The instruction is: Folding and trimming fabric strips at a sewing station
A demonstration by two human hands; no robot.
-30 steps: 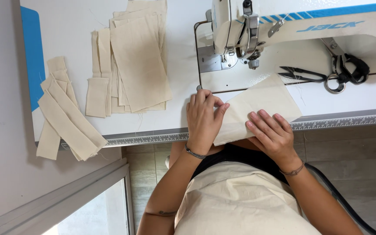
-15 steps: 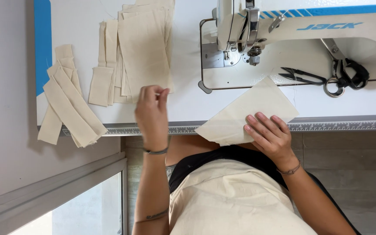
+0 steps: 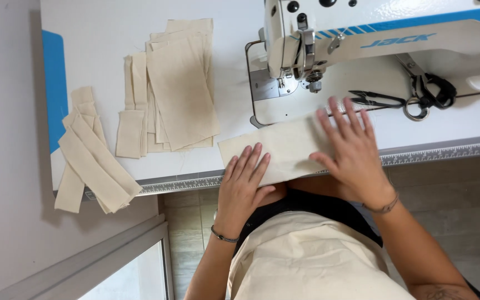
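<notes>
both hands flat, fingers spread, left hand [image 3: 244,186] and right hand [image 3: 353,153] pressing cream fabric piece [image 3: 276,149] on bench [image 3: 101,44]; grasping nothing. fabric likely light, limp; best pinched at edges.

Everything sits on the sewing table [image 3: 106,33], and the sewing machine [image 3: 362,39] serves as the landmark. Its needle and presser foot [image 3: 309,72] stand at its left end. Just before the machine, at the table's near edge, lies a fabric panel [image 3: 284,147]; the left hand [image 3: 243,186] rests flat on the panel's left end and the right hand [image 3: 351,153] on its right end. Scissors [image 3: 426,91] and thread snips [image 3: 376,100] lie on the machine bed, right of the needle. Left of the machine lies a stack of cut panels [image 3: 181,94], with narrower pieces [image 3: 131,119] beside it. Farthest left, strips [image 3: 93,158] overhang the table's edge.
</notes>
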